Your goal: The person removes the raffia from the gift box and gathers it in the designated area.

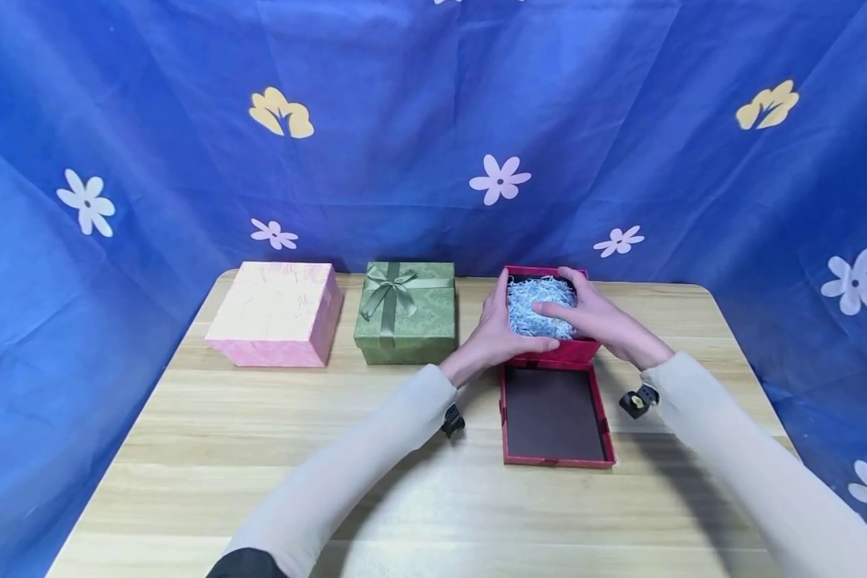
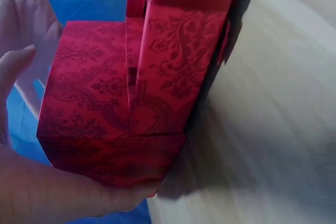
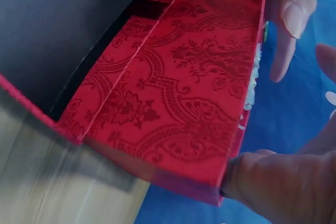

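A red patterned gift box (image 1: 571, 351) stands open at the back right of the table, filled with pale blue shredded paper (image 1: 527, 309). Its lid (image 1: 556, 413), dark inside, lies folded out toward the person. My left hand (image 1: 498, 325) holds the box's left side, its thumb reaching across the front of the opening. At the right side my right hand (image 1: 596, 317) grips the wall, with its thumb over the shredded paper. In the right wrist view, fingers (image 3: 273, 177) curl at the edge of the patterned front (image 3: 178, 82). The far fingers are partly hidden.
A green gift box (image 1: 405, 321) with a ribbon bow stands left of the red one. Farther left sits a pink box (image 1: 274, 309). All are on a light wooden table (image 1: 260, 449), with a blue flowered cloth (image 1: 390, 160) hanging behind it.
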Action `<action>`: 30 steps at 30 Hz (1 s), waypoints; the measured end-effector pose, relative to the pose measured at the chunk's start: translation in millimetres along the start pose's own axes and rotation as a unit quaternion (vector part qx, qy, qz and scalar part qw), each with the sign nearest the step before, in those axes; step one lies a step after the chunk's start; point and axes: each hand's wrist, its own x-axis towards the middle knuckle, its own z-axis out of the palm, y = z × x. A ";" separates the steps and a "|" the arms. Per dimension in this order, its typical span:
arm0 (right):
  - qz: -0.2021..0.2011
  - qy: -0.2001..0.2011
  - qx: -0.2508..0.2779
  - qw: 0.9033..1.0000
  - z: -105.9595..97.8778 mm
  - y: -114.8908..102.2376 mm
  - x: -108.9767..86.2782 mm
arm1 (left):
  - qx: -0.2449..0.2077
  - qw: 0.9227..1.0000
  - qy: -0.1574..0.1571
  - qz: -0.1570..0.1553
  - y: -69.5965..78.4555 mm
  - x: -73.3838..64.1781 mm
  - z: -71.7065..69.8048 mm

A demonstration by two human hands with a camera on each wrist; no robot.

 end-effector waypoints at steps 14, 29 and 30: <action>0.047 -0.048 -0.016 0.998 5.0 6.5 29.3 | 0.008 0.999 -0.008 -0.045 1.9 20.1 8.8; 0.045 -0.128 -0.001 0.991 9.5 18.3 50.2 | -0.021 0.997 -0.002 -0.074 -3.9 19.2 7.0; 0.041 -0.130 -0.001 0.991 9.4 18.9 51.5 | -0.020 0.997 -0.001 -0.072 -4.5 19.6 7.1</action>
